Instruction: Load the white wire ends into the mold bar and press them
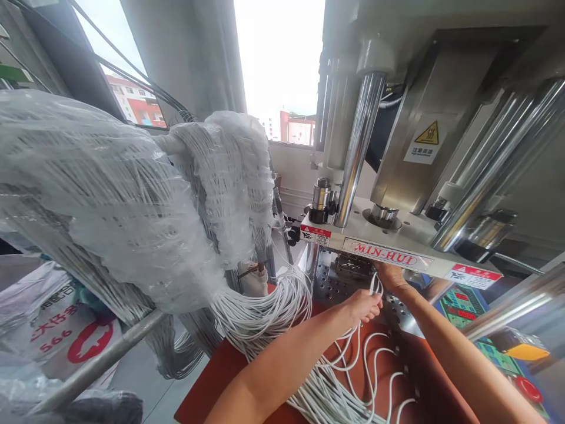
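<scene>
My left hand (pixel 365 306) is closed around a few white cables (pixel 373 285) just below the press's front plate. Beyond it my right hand (pixel 391 277) reaches under that plate, close to a metal mold block (pixel 354 265). The plate's edge hides the right hand's fingers, so what they hold cannot be seen. Under my left forearm, a large bundle of white cables (pixel 273 309) lies across a reddish-brown table (pixel 207 388). Several loose cable ends curve toward the table's right side, near small dark pieces along its edge.
The press plate (pixel 382 252) with red warning labels hangs over my hands between chrome columns (pixel 359 150). At left, plastic-wrapped cable bundles (pixel 132 194) drape over a rack with a metal pipe (pixel 101 359). A control panel (pixel 463 309) and red button (pixel 528 388) stand at right.
</scene>
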